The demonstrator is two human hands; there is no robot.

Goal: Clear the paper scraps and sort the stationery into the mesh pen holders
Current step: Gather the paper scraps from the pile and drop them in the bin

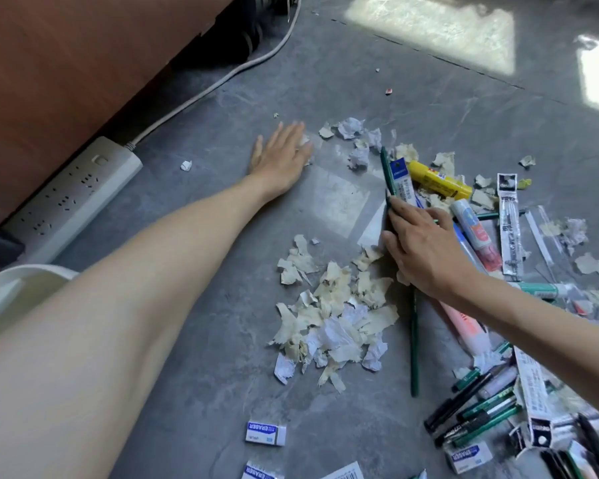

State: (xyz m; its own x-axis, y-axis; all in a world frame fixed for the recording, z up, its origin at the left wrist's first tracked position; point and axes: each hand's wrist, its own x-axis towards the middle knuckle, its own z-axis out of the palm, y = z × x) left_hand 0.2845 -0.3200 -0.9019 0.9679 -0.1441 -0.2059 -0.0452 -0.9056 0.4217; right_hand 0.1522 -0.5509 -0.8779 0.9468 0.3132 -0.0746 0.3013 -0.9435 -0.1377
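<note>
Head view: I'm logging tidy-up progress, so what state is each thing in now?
left hand, flat on the floor, fingers straight.
right hand, fingers extended, pressing on the stationery pile.
paper scraps, loose, heaped on the floor.
green pencil, lying flat, top end under the right hand.
yellow glue stick, lying on its side.
eraser, lying flat, in its sleeve.

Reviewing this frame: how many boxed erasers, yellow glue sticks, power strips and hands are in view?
boxed erasers: 3 (the bottom one is cut off by the frame edge)
yellow glue stick: 1
power strip: 1
left hand and right hand: 2
Total: 7
</note>
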